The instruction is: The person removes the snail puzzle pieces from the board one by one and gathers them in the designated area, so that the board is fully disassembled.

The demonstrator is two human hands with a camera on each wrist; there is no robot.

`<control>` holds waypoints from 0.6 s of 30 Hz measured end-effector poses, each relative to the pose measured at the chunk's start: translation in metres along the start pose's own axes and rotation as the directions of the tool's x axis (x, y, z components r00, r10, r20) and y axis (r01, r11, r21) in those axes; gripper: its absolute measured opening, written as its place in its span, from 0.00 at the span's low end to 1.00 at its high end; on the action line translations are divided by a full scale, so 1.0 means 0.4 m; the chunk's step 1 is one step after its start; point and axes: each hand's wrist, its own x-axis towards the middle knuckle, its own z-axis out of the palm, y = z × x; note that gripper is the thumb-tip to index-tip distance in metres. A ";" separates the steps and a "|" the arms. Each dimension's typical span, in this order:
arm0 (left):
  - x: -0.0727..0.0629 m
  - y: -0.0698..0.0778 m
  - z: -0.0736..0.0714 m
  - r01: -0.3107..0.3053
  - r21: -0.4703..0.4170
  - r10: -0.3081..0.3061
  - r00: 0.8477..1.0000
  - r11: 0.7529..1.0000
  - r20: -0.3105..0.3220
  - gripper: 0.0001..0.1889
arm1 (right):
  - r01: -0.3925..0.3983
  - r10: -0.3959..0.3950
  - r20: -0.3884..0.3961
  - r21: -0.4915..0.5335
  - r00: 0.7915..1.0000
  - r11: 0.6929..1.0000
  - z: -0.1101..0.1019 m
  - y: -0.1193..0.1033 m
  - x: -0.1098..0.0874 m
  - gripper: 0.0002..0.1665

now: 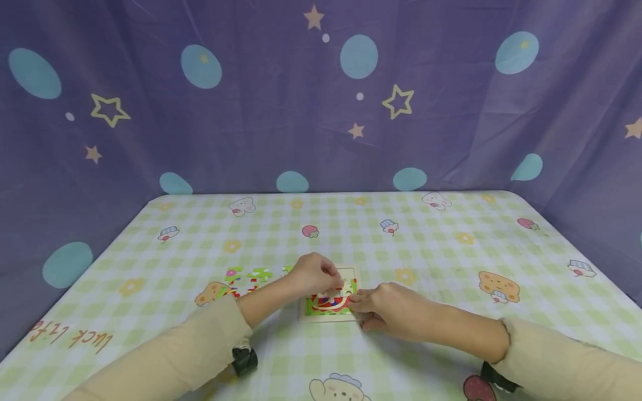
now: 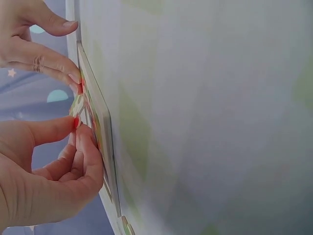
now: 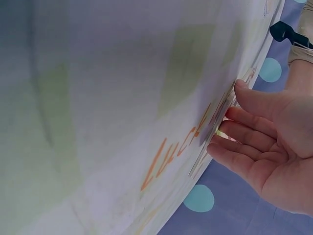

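Observation:
A small wooden jigsaw puzzle board (image 1: 328, 319), pale-framed with a red, green and white picture partly filled in, lies flat on the table in the head view. Over it is my left hand (image 1: 312, 273), and in the left wrist view its thumb and forefinger pinch a light puzzle piece (image 2: 77, 105) with a red part, tilted just off the board. My right hand (image 1: 401, 311) is at the board's right edge, its fingertips touching the picture. The right wrist view shows those fingers (image 3: 249, 134) loosely extended; the board is mostly hidden behind them.
Several loose puzzle pieces (image 1: 259, 274) lie left of the board, some partly hidden by the left forearm. A green-and-white checked tablecloth (image 1: 441, 262) with printed figures covers the table. Behind it hangs a purple curtain (image 1: 281, 111).

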 end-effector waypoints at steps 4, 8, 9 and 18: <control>-0.001 0.002 0.003 0.007 -0.016 -0.007 1.000 1.000 0.000 0.06 | -0.006 0.006 0.005 0.001 1.000 1.000 0.000 0.001 0.000 0.22; 0.001 0.003 0.006 0.011 -0.029 -0.011 1.000 1.000 -0.005 0.07 | -0.018 0.018 0.005 0.004 1.000 1.000 0.001 0.000 0.000 0.22; 0.002 0.003 0.006 0.009 -0.026 -0.010 1.000 1.000 -0.008 0.07 | -0.015 0.015 0.003 0.004 1.000 1.000 0.001 0.000 0.000 0.22; 0.014 -0.001 0.003 -0.042 0.011 0.043 0.998 0.999 -0.037 0.07 | 0.004 -0.004 -0.009 -0.005 1.000 1.000 -0.003 -0.004 0.000 0.22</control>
